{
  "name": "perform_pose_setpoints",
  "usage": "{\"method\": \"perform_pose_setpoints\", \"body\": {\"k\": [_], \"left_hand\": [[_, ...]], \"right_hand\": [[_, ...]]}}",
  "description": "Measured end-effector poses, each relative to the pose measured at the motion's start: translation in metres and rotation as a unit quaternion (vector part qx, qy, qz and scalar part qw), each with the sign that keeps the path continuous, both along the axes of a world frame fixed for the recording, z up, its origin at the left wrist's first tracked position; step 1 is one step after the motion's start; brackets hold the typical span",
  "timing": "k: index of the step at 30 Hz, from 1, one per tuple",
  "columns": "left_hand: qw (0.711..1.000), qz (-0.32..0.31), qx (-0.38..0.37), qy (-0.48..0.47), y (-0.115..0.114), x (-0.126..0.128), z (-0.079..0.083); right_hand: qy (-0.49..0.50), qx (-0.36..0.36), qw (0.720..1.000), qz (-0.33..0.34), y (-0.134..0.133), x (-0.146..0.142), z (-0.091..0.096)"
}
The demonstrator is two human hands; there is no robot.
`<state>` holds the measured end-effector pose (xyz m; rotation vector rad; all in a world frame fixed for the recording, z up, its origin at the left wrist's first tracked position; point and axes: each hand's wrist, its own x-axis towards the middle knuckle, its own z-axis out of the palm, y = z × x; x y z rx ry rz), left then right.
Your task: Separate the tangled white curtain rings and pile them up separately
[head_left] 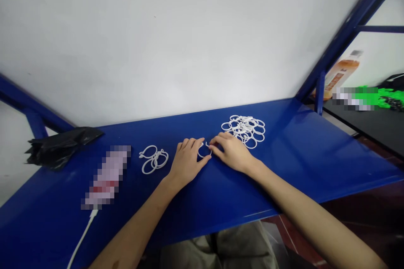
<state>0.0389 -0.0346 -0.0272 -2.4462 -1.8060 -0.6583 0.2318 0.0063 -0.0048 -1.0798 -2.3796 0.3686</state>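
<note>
Between my two hands, close to the blue tabletop, is one white plastic ring clip [205,156] with a gap at its far side. My left hand [188,157] grips the ring's left side, its thumb along the near edge and its fingers at the far left end. From the right, my right hand [232,151] pinches the ring near its other end. A few similar white rings [149,167] lie to the left of my left hand. Beyond my right hand is a larger pile of white rings [248,128], partly overlapping one another.
On the left lie a black plastic bag [63,147] and a blurred-out flat object [109,176] with a white cable [82,235]. Blue frame bars [320,92] edge the blue table [303,155]. At right, an orange bottle [339,73] stands on a black surface near green items [368,96].
</note>
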Motion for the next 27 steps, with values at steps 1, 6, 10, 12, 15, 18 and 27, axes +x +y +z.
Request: {"method": "perform_pose_setpoints", "body": {"k": [1,6,10,12,15,18,27], "left_hand": [[1.0,0.0,0.007,-0.006,0.0,0.0,0.001],[0.997,-0.021,0.056,-0.052,-0.001,0.002,0.003],[0.989,-0.032,0.093,-0.113,-0.003,0.004,0.007],[0.98,-0.037,0.084,-0.175,-0.004,0.005,0.01],[0.955,-0.024,0.035,-0.293,-0.002,0.004,0.013],[0.936,-0.024,-0.016,-0.35,0.001,0.002,0.014],[0.94,-0.05,-0.004,-0.336,0.0,-0.004,0.012]], "right_hand": [[-0.011,-0.015,1.0,-0.002,-0.003,-0.003,-0.002],[0.053,-0.109,0.992,-0.037,-0.003,-0.006,-0.007],[0.118,-0.149,0.981,-0.028,-0.001,-0.004,-0.003],[0.145,-0.147,0.978,-0.023,-0.001,-0.004,-0.001],[0.155,-0.116,0.981,-0.003,-0.002,-0.004,0.0],[0.137,-0.083,0.986,0.054,-0.002,-0.003,-0.002],[0.116,-0.042,0.983,0.135,-0.007,-0.001,0.001]]}}
